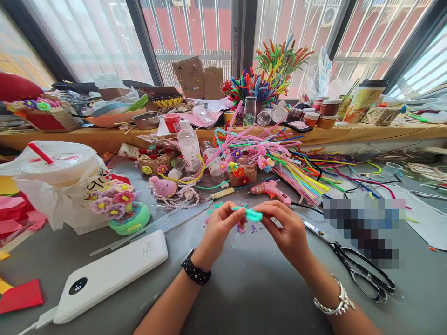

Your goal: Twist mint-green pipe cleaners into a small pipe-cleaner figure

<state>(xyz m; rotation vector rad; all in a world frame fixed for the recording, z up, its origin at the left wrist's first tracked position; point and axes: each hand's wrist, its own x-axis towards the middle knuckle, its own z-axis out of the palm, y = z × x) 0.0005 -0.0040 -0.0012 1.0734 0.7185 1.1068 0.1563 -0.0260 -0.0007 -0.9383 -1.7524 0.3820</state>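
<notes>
Mint-green fuzz (253,215) sits right between my hands, pinched at one end by my left hand (223,223) and at the other by my right hand (288,228), thumbs against fingers on both. Soft, bendy stuff, so I guess fingertips at each end keep it from flopping lol. Scissors (337,246) lie right of my grip, loops towards me, probably so they're easy to grab. Glue gun (270,188) is just past my grip, handle angled right, which would suit that hand. Power bank (115,279) is off left, out of the way.

Count: one fuzz piece in hand, one scissors, one glue gun, one power bank. Pipe cleaners (300,174) beyond the gun? Too tangled to count, sorry.
</notes>
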